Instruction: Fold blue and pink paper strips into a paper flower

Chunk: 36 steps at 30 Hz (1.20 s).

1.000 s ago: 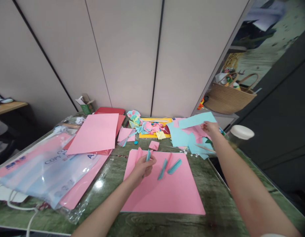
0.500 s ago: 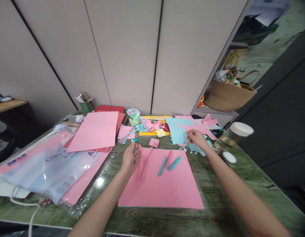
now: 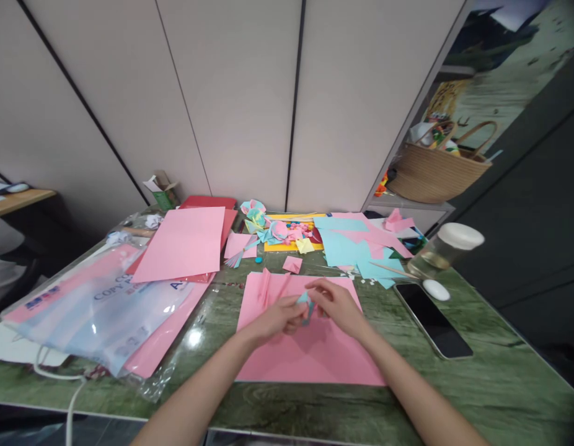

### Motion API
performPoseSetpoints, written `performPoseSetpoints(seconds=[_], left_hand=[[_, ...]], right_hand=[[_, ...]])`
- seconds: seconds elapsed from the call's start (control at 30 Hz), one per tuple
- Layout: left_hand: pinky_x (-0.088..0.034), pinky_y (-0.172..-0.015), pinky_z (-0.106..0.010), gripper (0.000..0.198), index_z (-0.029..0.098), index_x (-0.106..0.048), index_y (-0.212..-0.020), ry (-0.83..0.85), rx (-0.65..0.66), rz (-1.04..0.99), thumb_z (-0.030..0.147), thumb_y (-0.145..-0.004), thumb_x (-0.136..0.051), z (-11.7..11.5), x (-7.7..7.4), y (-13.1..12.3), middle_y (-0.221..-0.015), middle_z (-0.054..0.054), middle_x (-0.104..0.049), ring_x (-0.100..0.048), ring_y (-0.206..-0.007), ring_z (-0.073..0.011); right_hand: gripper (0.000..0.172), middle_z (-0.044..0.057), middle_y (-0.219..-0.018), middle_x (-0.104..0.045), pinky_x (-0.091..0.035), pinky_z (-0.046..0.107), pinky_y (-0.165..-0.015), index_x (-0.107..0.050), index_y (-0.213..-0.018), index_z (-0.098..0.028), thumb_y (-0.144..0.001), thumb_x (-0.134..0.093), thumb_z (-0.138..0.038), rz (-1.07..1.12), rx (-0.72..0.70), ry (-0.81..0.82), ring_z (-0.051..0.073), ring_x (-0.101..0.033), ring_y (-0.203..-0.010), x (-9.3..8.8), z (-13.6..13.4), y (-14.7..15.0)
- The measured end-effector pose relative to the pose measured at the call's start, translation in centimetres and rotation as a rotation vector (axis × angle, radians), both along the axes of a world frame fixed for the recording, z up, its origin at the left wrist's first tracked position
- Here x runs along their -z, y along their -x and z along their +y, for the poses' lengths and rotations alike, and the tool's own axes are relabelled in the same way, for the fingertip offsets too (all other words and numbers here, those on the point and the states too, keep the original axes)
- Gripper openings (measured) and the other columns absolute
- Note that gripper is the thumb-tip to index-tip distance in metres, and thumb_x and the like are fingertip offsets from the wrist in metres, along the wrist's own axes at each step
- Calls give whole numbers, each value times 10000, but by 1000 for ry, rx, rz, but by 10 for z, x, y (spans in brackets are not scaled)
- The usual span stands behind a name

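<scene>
My left hand [image 3: 287, 314] is closed on a small folded piece of light blue paper [image 3: 305, 301] above the pink paper stack [image 3: 310, 365]. My right hand [image 3: 332, 302] meets it from the other side, with bent fingers pinching at the paper's right edge. How the piece is folded is partly covered by the fingers. Beyond the left hand, pleated pink paper strips [image 3: 264, 288] lie on the stack's far part. Just past the stack are a small folded pink square [image 3: 292, 264] and a small round blue object [image 3: 258, 260].
Blue paper sheets [image 3: 340, 248] and scraps cover the back right. A phone [image 3: 433, 321], a white oval object [image 3: 436, 290] and a lidded jar [image 3: 447, 251] stand or lie at right. Left are pink sheets [image 3: 182, 244] and a plastic paper bag [image 3: 114, 310]. Paper flowers [image 3: 256, 217] sit behind.
My right hand has come from the blue sheets at the back right to meet my left hand, which moved right over the stack. The folded blue strips no longer show lying on it.
</scene>
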<state>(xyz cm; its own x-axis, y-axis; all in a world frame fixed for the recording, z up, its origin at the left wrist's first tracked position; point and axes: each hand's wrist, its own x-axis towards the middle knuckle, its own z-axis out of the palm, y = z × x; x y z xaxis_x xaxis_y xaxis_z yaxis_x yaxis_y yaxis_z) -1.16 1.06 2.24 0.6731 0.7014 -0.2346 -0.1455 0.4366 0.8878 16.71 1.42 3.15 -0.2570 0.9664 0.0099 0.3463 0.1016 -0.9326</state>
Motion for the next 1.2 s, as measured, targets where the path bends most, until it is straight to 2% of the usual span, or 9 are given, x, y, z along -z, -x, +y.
performPoseSetpoints(seconds=[0.07,0.13,0.27,0.5,0.6,0.73,0.83,0.97,1.2], left_hand=[[-85,-412,-193,310,151,-404,-671,-8,4,-23,436,-741,-506,-8,0,-8,-499,84,-207,-139,-410,-24],[-79,-409,-202,305,154,-404,-673,4,-23,-39,434,-741,-503,-12,1,-13,-498,84,-211,-132,-408,-27],[-83,-406,-211,289,164,-406,-692,29,-58,-43,436,-750,-482,-15,7,-19,-472,91,-199,-122,-394,-35],[-192,-441,-199,305,145,-485,-756,-171,-20,102,449,-760,-456,-24,11,-25,-531,57,-288,-249,-464,-60],[-231,-455,-203,330,155,-499,-778,-217,-15,212,466,-786,-390,-27,9,-25,-540,42,-347,-311,-475,-77],[-231,-469,-207,390,150,-490,-638,-269,-53,328,477,-796,-347,-27,8,-25,-519,32,-349,-312,-488,-88],[-233,-483,-204,384,153,-447,-596,-284,-58,315,473,-791,-363,-26,10,-26,-548,27,-362,-304,-508,-87],[-234,-494,-206,375,160,-391,-573,-310,-40,297,460,-796,-365,-24,10,-26,-540,33,-336,-295,-511,-87],[-215,-469,-209,400,156,-428,-604,-260,-5,282,513,-774,-371,-22,8,-25,-547,34,-334,-285,-503,-84]], right_hand=[[272,-26,-515,-487,-373,223,-462,-540,-642,-188,-774,-466,-414,11,19,-31,98,-464,-454,1,-5,7],[303,-27,-493,-469,-362,225,-471,-516,-588,-181,-786,-455,-402,36,11,-29,94,-443,-455,2,-8,8],[178,-34,-550,-510,-372,221,-474,-502,-693,-191,-738,-541,-359,89,-33,46,96,-471,-478,5,-10,4],[207,-8,-528,-546,-375,235,-473,-549,-671,-172,-707,-573,-374,143,-162,134,111,-500,-485,0,-11,-8],[194,-5,-524,-540,-369,230,-470,-568,-638,-164,-691,-596,-349,100,-112,119,100,-479,-473,-9,-9,-16],[183,-15,-554,-529,-366,220,-469,-576,-672,-172,-687,-597,-354,59,-85,90,93,-471,-480,-13,-7,-22],[200,-14,-515,-534,-351,218,-471,-572,-650,-165,-704,-581,-358,-13,-163,95,99,-479,-477,-10,-7,-22],[253,-7,-467,-542,-315,210,-446,-541,-569,-153,-716,-573,-357,-40,-151,93,89,-461,-438,-6,-8,-22],[231,-13,-520,-545,-356,213,-484,-577,-647,-146,-708,-585,-368,43,-208,167,93,-493,-471,-6,-5,-24]])
